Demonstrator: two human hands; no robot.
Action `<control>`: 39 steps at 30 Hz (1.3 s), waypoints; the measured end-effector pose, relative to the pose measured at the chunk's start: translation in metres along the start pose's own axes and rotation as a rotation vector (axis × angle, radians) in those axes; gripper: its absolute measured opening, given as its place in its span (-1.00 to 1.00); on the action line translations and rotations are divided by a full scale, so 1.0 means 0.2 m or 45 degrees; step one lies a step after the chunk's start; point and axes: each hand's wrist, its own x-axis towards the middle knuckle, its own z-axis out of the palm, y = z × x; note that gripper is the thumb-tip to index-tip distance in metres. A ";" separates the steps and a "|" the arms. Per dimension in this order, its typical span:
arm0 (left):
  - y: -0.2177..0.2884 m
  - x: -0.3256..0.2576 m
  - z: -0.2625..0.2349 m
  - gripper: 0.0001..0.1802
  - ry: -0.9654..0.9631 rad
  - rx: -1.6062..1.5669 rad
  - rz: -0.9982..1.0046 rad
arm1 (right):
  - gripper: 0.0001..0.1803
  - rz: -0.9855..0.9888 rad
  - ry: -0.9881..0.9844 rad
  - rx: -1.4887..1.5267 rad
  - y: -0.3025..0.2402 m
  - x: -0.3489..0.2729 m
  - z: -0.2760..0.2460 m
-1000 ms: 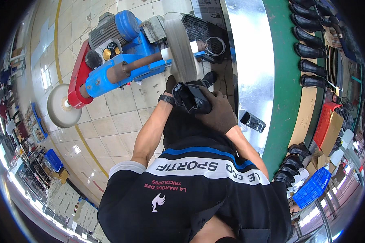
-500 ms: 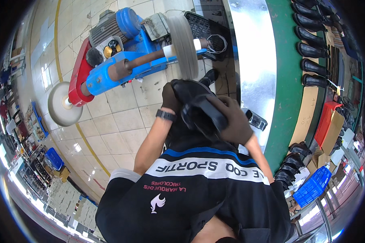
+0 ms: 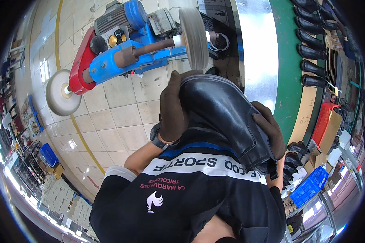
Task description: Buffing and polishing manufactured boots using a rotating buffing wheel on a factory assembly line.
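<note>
A black leather ankle boot (image 3: 227,117) is held up close in front of me, toe pointing away toward the machine. My left hand (image 3: 172,109), in a dark brown glove, grips the toe end from the left. My right hand (image 3: 269,129), gloved the same way, holds the heel and ankle part on the right. Just beyond the toe spins or rests a grey buffing wheel (image 3: 193,38) on the shaft of a blue polishing machine (image 3: 127,56); the boot is a little short of it.
A second, white buffing disc (image 3: 60,92) sits on the machine's left end beside a red guard. A green conveyor table (image 3: 293,77) on the right carries a row of black boots (image 3: 312,65). Blue (image 3: 310,186) and red (image 3: 323,123) crates stand further right. Tiled floor lies below.
Both hands have drawn the boot back from the wheel and lifted it much closer to my head, so it now looks far larger.
</note>
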 end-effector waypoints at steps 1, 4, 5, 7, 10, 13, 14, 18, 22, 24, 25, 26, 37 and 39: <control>-0.02 0.02 -0.01 -0.58 -0.046 0.271 0.203 | -0.21 0.003 -0.002 -0.004 0.02 -0.02 0.01; 0.00 0.03 -0.03 -0.66 -0.162 0.508 0.206 | -0.29 0.079 -0.034 0.027 0.05 -0.03 0.02; 0.00 0.03 -0.04 -0.61 -0.235 0.471 0.011 | -0.32 0.113 -0.054 0.027 0.04 -0.01 0.02; -0.04 0.03 -0.04 -0.66 -0.212 0.359 -0.019 | -0.34 0.152 -0.080 0.027 0.04 -0.01 0.02; -0.08 0.02 -0.01 -0.70 -0.117 -0.203 -0.277 | -0.34 0.187 -0.114 0.029 0.08 -0.01 0.04; -0.16 0.02 -0.01 -0.68 -0.108 -0.187 -0.231 | -0.31 0.231 -0.137 0.030 0.10 0.00 0.04; -0.16 0.04 -0.01 -0.67 -0.171 0.285 0.054 | -0.28 0.202 -0.160 -0.004 0.11 0.00 0.03; -0.05 0.05 0.00 -0.60 -0.194 0.100 -0.418 | -0.19 0.070 -0.175 -0.098 0.14 -0.01 0.03; 0.02 0.07 0.01 -0.37 -0.223 0.247 -0.324 | -0.13 0.017 -0.188 -0.161 0.14 0.00 -0.01; 0.07 0.07 0.02 -0.34 -0.249 0.279 -0.270 | -0.13 -0.086 -0.145 -0.227 0.15 0.00 -0.03; 0.09 0.08 0.02 -0.33 -0.265 0.325 -0.267 | -0.13 -0.078 -0.142 -0.228 0.15 0.01 -0.04; 0.11 0.08 0.03 -0.31 -0.281 0.370 -0.264 | -0.13 -0.112 -0.131 -0.259 0.14 0.02 -0.05; -0.05 0.04 0.07 -0.71 0.061 0.389 -0.114 | -0.09 -0.052 -0.213 -0.353 0.11 0.04 -0.04; -0.09 0.02 0.05 -0.71 0.016 0.433 0.056 | -0.08 -0.004 -0.259 -0.339 0.11 0.03 -0.02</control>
